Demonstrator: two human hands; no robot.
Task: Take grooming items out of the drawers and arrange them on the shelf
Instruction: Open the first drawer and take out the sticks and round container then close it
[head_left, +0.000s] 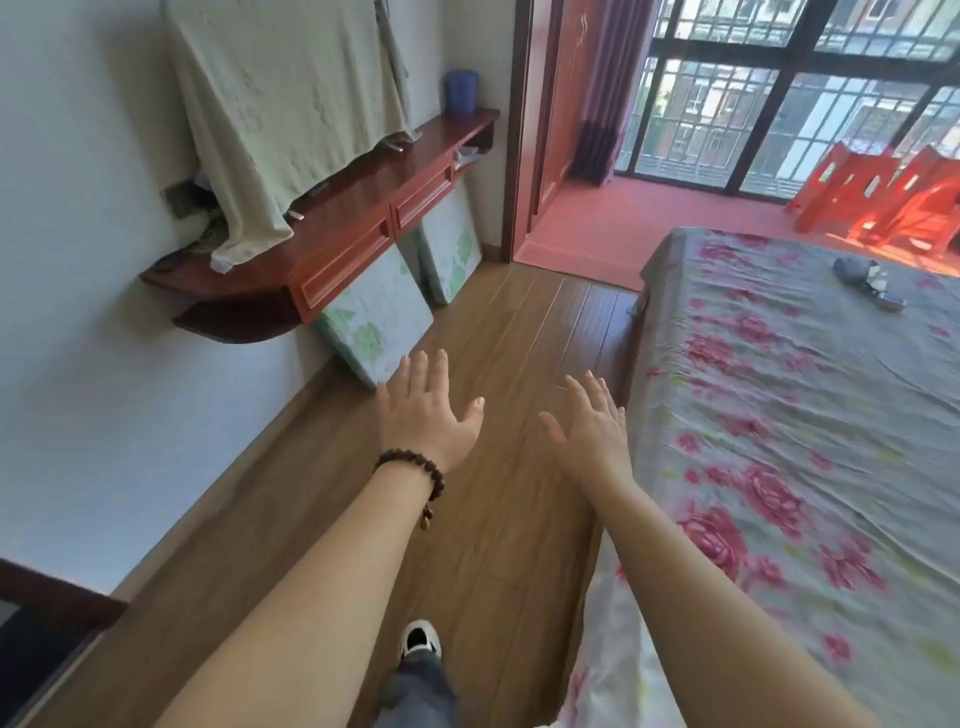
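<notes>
1. Both arms are stretched forward over the brown wooden plank floor; the left hand, with a dark beaded bracelet at its wrist, has its fingers spread flat and holds nothing; the right hand is likewise splayed and empty.
2. The task's target is the wall-mounted red-brown wooden shelf unit on the left wall, well apart from both hands; two red panelled drawers are set in its front, both seemingly pushed in; no grooming items are visible, so they are presumably inside.
3. A pale green cloth drapes over something standing on the shelf top and covers much of it; a blue cylindrical container stands at the far end.
4. The step in hand looks like the approach; the task seems barely begun.
5. To do it well: walk close and stand square to the nearer drawer; no handle is plain to see, so feel along its lower edge; pull evenly so it does not jam.
6. Mind the green-patterned boards leaning below the unit, and the bed with the grey rose-print sheet close on the right; choose bare shelf surface clear of the cloth before setting anything down.
</notes>
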